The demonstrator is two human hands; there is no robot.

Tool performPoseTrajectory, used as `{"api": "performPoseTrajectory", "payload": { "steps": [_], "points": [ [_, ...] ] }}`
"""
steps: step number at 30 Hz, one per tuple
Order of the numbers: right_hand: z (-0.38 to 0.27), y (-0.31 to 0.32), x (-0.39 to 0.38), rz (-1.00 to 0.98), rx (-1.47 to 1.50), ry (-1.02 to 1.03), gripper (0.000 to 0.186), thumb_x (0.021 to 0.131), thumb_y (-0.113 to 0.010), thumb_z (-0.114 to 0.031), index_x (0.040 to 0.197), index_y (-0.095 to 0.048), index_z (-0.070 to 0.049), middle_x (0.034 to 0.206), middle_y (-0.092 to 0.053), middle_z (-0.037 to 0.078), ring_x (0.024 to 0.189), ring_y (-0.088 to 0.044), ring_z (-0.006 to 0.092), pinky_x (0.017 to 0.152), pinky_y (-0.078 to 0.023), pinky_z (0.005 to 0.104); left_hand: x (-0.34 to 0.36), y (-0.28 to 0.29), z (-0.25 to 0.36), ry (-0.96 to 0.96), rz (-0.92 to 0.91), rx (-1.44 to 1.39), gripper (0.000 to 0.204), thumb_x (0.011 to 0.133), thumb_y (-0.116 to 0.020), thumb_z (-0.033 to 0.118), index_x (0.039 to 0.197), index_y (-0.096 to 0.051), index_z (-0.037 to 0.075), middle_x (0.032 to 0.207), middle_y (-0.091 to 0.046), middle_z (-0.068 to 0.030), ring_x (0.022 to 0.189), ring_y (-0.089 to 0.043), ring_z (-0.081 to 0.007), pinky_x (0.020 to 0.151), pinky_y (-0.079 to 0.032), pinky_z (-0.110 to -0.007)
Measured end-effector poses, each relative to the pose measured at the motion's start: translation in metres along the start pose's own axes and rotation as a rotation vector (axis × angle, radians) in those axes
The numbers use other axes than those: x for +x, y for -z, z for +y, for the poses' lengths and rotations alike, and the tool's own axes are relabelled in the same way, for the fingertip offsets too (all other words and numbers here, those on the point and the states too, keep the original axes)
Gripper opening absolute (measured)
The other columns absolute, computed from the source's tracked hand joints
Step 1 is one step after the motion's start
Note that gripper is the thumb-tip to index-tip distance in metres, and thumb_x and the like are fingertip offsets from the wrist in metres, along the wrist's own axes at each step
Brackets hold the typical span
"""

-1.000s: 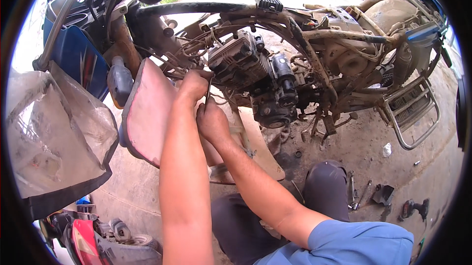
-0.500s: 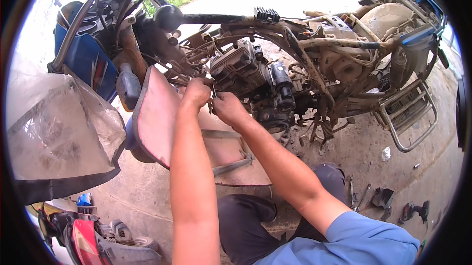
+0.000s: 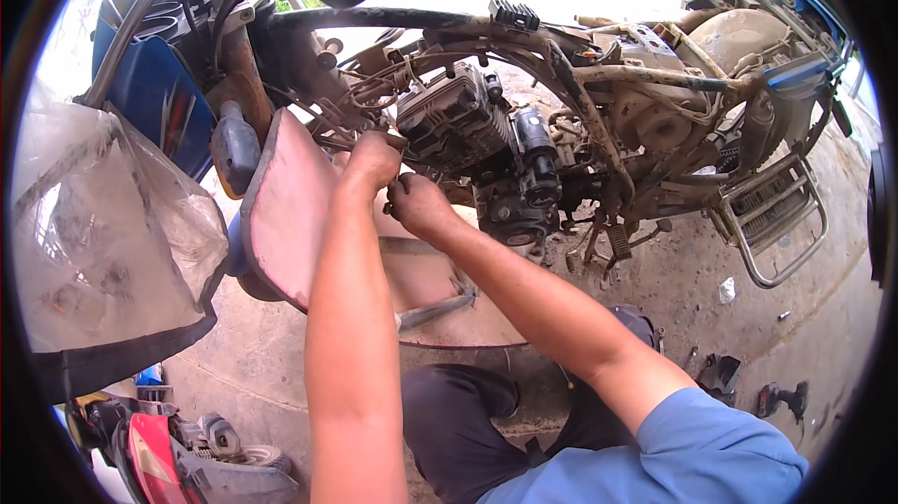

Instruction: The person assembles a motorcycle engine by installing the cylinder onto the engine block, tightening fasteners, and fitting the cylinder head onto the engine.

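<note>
My left hand (image 3: 372, 158) is closed around something at the front of the dirty engine (image 3: 454, 121), among cables and metal parts; what it grips is hidden. Just below and right of it, my right hand (image 3: 418, 205) is also closed, with a small dark piece at its fingers that I cannot make out. Both hands sit over a pinkish curved panel (image 3: 295, 195) with a dark edge, which leans at the front of the stripped motorcycle frame (image 3: 599, 144).
Left: clear plastic screen (image 3: 103, 233), blue fairing (image 3: 150, 107), red vehicle body (image 3: 152, 453). Right: metal footrest frame (image 3: 767, 219). On the concrete floor lie a cordless power tool (image 3: 781, 401), a dark part (image 3: 718, 375) and white scrap (image 3: 727, 291). Outside are pale paving and greenery.
Both hands stay at the engine front and have shifted slightly. The thin metal tool seen between them earlier is harder to see now, and the right forearm lies farther right than a second ago.
</note>
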State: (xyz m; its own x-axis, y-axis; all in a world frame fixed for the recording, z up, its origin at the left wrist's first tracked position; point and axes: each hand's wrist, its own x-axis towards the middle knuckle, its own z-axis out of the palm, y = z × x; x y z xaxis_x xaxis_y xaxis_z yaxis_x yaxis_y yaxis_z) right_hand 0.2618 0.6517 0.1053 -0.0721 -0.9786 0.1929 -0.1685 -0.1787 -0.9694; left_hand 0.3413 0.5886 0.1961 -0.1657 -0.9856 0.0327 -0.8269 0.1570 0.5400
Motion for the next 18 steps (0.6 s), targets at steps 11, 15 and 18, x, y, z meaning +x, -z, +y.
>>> {"api": "performPoseTrajectory", "payload": {
  "steps": [11,15,18],
  "points": [
    [-0.029,-0.023,-0.006,0.016,-0.061,0.069,0.029,0.094,-0.057,-0.021,0.105,-0.07,0.002,0.097,-0.073,0.029,0.095,-0.071,0.0465,0.082,-0.054,0.0532,0.007,0.004,-0.038,0.005,0.05,-0.038,0.041,0.088,-0.057,0.002,0.12,-0.079,0.016,0.117,-0.074,-0.0211,0.113,-0.07,-0.0348,0.1,-0.049,-0.037],
    [-0.024,0.026,-0.007,-0.131,0.125,-0.101,0.03,0.095,-0.053,-0.019,0.088,-0.07,0.005,0.078,-0.073,0.02,0.075,-0.072,0.0328,0.075,-0.055,0.0462,-0.013,0.005,-0.012,-0.008,0.012,-0.057,0.042,0.088,-0.053,-0.003,0.122,-0.076,0.005,0.115,-0.075,-0.0189,0.109,-0.069,-0.0296,0.097,-0.05,-0.038],
    [-0.037,0.067,0.003,-0.296,0.241,-0.199,0.025,0.094,-0.058,-0.018,0.083,-0.069,0.0,0.068,-0.064,0.005,0.058,-0.059,0.0148,0.054,-0.047,0.0344,-0.024,0.01,-0.004,0.015,-0.024,-0.107,0.043,0.089,-0.049,-0.005,0.125,-0.074,0.001,0.12,-0.074,-0.017,0.115,-0.066,-0.0266,0.102,-0.047,-0.038]
  ]
}}
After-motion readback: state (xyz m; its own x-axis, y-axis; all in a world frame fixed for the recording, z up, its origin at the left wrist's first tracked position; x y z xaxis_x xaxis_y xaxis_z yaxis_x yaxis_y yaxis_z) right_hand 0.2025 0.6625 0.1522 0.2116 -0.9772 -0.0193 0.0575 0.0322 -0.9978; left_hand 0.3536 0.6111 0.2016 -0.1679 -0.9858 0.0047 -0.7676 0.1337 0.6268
